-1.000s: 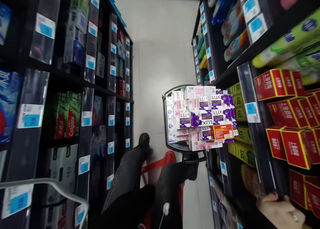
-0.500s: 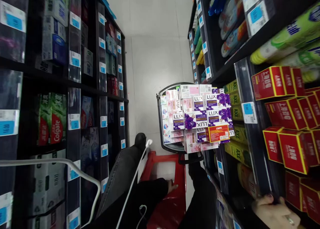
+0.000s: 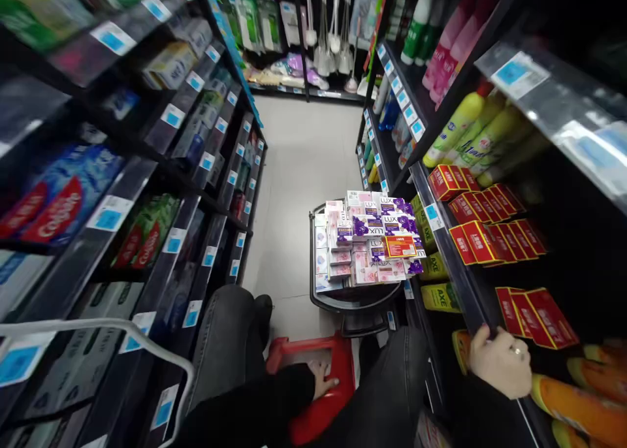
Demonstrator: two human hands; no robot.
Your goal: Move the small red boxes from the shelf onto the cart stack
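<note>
Head view tips up since a second ago: the far end of the aisle with hanging brushes now shows, and the person sits lower between the shelves. Their left hand (image 3: 321,378), out of sight a second ago, lies flat with fingers spread on the seat of the low red plastic stool (image 3: 318,386) between the knees. Their right hand (image 3: 500,363), wearing a ring, has slid up the black shelf edge (image 3: 458,275) and curls over it, fingers pressed around the rail, just beside the flat red boxes with yellow trim (image 3: 536,314). Orange bottles (image 3: 578,405) lie just below it. Ahead stands a round black cart (image 3: 355,298) piled with pink and purple soap boxes (image 3: 369,245). Pale floor tiles (image 3: 298,174) run between dark, blue-tagged shelving.
</note>
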